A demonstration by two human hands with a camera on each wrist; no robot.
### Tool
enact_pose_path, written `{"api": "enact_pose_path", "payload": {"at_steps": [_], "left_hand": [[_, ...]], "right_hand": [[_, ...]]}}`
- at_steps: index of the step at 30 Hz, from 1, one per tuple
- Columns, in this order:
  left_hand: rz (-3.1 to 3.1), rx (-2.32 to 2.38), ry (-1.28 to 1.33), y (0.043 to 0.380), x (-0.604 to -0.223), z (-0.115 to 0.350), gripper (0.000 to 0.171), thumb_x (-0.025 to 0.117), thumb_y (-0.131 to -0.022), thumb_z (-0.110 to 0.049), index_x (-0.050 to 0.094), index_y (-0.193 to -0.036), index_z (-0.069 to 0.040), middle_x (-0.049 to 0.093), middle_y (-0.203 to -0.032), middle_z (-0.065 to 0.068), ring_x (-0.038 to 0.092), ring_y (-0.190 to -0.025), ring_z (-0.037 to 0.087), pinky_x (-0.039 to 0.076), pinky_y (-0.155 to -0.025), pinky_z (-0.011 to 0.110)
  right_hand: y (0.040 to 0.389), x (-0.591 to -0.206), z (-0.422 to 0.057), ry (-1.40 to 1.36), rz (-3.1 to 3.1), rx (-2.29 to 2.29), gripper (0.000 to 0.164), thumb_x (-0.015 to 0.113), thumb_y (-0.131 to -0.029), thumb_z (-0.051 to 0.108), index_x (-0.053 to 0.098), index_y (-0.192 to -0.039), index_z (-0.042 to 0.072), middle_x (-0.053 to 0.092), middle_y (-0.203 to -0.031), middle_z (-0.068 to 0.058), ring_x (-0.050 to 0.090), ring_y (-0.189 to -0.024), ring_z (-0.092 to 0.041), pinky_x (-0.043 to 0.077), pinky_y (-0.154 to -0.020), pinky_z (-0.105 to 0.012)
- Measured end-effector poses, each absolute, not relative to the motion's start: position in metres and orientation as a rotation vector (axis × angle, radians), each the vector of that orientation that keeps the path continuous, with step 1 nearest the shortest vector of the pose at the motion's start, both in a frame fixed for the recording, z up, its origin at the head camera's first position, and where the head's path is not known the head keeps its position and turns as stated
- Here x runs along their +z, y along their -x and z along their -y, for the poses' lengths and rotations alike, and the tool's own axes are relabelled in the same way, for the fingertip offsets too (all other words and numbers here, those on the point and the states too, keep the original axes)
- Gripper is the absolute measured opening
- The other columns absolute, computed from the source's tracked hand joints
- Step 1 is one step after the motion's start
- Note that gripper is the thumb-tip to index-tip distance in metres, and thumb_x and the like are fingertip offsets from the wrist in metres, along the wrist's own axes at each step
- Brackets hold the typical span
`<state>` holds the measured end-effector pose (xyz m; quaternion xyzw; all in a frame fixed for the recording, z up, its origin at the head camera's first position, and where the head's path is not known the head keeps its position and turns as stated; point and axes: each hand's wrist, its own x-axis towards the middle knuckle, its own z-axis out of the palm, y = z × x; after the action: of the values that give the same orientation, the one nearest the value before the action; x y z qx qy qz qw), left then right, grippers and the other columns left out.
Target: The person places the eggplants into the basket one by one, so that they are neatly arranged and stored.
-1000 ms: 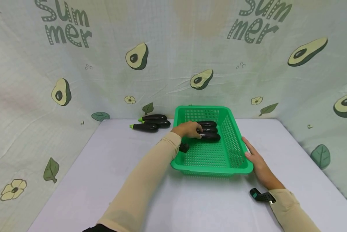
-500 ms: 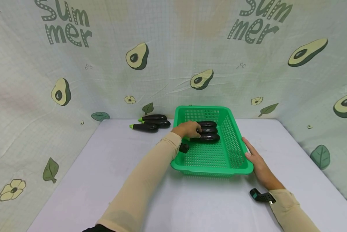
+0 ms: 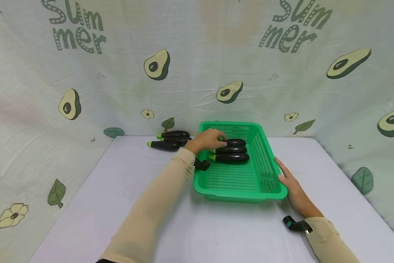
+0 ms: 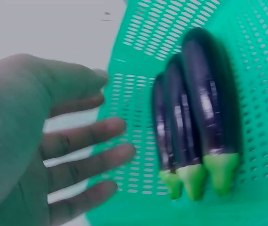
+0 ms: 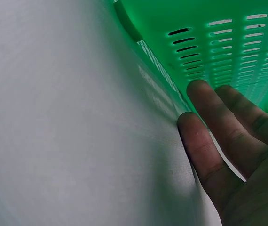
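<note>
A green plastic basket (image 3: 239, 194) holds three dark purple eggplants lying side by side: a front one (image 3: 232, 157), a middle one (image 3: 234, 149) and a back one (image 3: 237, 142). My left hand (image 3: 206, 140) is over the basket's left side, partly hiding the back eggplant in the head view. In the left wrist view, the left fingers (image 4: 96, 160) are spread and relaxed, apart from the eggplants. At the basket's right side, my right hand (image 3: 294, 188) rests against the outer wall. Its straight fingers (image 5: 202, 146) touch the slotted wall low down, near the table.
Several more eggplants (image 3: 165, 145) lie on the white table (image 3: 134, 175) left of the basket, stems pointing left. A cloth backdrop (image 3: 190, 65) printed with avocados and leaves rises behind and at both sides. Each wrist wears a black strap (image 3: 297, 223).
My left hand has let go of the front eggplant and moved up and left, uncovering its green stem. That eggplant shifted slightly left. The right hand stays at the basket.
</note>
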<state>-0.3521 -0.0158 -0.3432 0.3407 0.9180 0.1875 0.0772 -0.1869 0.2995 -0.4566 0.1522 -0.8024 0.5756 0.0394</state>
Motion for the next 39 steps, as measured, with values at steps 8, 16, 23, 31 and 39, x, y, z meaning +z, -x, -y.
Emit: {"api": "enact_pose_path", "payload": {"at_steps": [8,16,23,31,39], "left_hand": [[-2.674,1.119,-1.048,0.35,-0.338,0.057,0.032,0.063,-0.1,-0.037,0.068,-0.127,-0.019,0.067,-0.116,-0.003,0.062,-0.106,0.012,0.052,-0.089,0.035],[-2.677,1.285,-1.023,0.342,-0.343,0.09,0.032,0.062,-0.101,-0.037,0.068,-0.127,-0.021,0.067,-0.118,-0.005,0.062,-0.108,0.012,0.051,-0.092,0.038],[-2.653,1.455,-0.901,0.335,-0.35,0.119,0.036,0.062,-0.101,-0.037,0.066,-0.129,-0.015,0.067,-0.118,-0.001,0.064,-0.106,0.016,0.051,-0.091,0.041],[-2.651,1.635,-0.779,0.332,-0.373,0.154,0.033,0.064,-0.1,-0.034,0.068,-0.127,-0.014,0.07,-0.114,0.005,0.066,-0.103,0.018,0.053,-0.09,0.04],[-2.729,1.737,-0.624,0.338,-0.398,0.18,0.038,0.064,-0.1,-0.033,0.066,-0.129,-0.007,0.069,-0.116,0.009,0.066,-0.103,0.024,0.053,-0.091,0.044]], "right_hand": [[0.186,-0.455,-0.3,-0.454,2.457,1.795,0.058,0.033,-0.109,0.025,0.012,-0.163,0.028,0.001,-0.168,-0.006,-0.001,-0.15,-0.027,-0.003,-0.112,-0.062],[0.186,-0.453,-0.301,-0.47,2.473,1.762,0.058,0.032,-0.11,0.027,0.01,-0.163,0.026,0.001,-0.168,-0.006,-0.003,-0.15,-0.032,-0.002,-0.112,-0.063],[0.186,-0.455,-0.299,-0.473,2.445,1.795,0.057,0.032,-0.11,0.025,0.012,-0.163,0.026,0.002,-0.168,-0.005,0.001,-0.15,-0.02,0.0,-0.115,-0.053],[0.19,-0.457,-0.3,-0.468,2.463,1.784,0.057,0.032,-0.109,0.027,0.013,-0.163,0.029,0.002,-0.168,-0.005,-0.002,-0.15,-0.029,-0.002,-0.113,-0.061],[0.189,-0.457,-0.3,-0.458,2.46,1.783,0.057,0.032,-0.109,0.028,0.013,-0.163,0.029,0.001,-0.168,-0.004,-0.004,-0.151,-0.03,-0.003,-0.112,-0.062]]}}
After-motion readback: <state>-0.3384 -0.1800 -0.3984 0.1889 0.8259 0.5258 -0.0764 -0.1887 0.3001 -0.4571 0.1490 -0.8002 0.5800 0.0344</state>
